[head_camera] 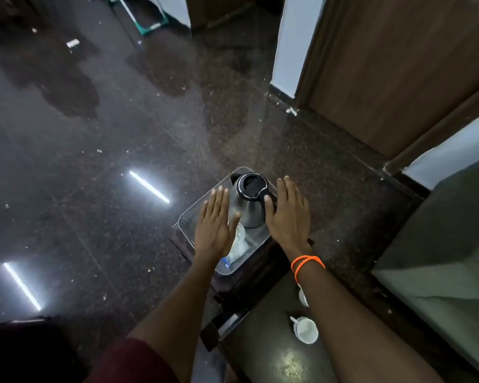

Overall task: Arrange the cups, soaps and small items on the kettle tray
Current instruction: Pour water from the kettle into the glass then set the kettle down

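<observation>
Dark speckled floor (pixel 108 161) fills my view around a low bench (pixel 260 341). On its far end sits the tray (pixel 187 219) with the kettle (pixel 249 203). My left hand (pixel 215 225) and right hand (pixel 288 214) flank the kettle, both spread flat, holding nothing. One cup (pixel 306 330) stands on the bench by my right forearm.

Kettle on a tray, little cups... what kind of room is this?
Probably a hotel guest room. A steel kettle stands on a plastic tray with wrapped packets, white cups wait on the dark table, and the floor is polished stone beside wooden panelling.
</observation>
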